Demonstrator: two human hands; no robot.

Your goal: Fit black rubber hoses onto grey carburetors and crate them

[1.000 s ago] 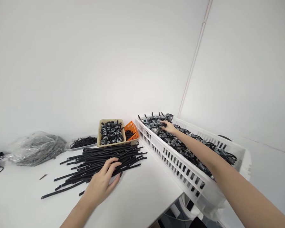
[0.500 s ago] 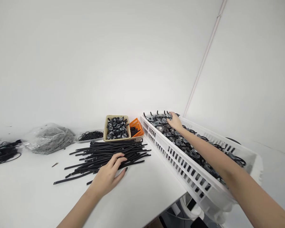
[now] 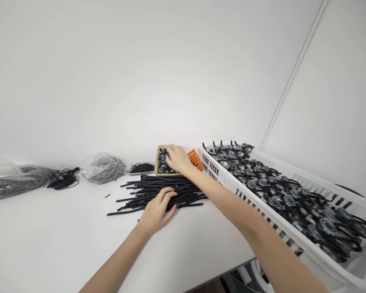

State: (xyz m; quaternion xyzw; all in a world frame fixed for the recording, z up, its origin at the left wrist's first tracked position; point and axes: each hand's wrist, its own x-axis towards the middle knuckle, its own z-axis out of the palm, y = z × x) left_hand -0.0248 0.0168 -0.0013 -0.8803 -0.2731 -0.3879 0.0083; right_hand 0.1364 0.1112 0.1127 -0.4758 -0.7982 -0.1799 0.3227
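My left hand [image 3: 158, 210] lies over the near side of a pile of black tubes or cords [image 3: 158, 190], fingers curved and apart from the thumb; it looks open. Over a beige tray [image 3: 156, 166] is my right hand [image 3: 177, 158], slightly blurred, its fingers reaching down at small black and grey round parts [image 3: 162, 166]. The fingers look parted, with nothing visible held, though some fingertips are hard to make out. To the right, a long white slotted basket [image 3: 228, 178] is filled with grey and black pieces [image 3: 275, 202] with round fittings and curved black cords.
An orange basket [image 3: 194, 158] leans beside the beige tray. Thin black loops lie in a shallow tray [image 3: 141, 168]. Farther left are a clear bag [image 3: 103, 167], a black cord bundle [image 3: 64, 179] and another filled bag [image 3: 21, 181]. The white table's edge [image 3: 222, 273] runs below.
My right hand has moved left from the white basket to the beige tray. My left hand stays at the black tubes. The view has turned left, showing another bag.
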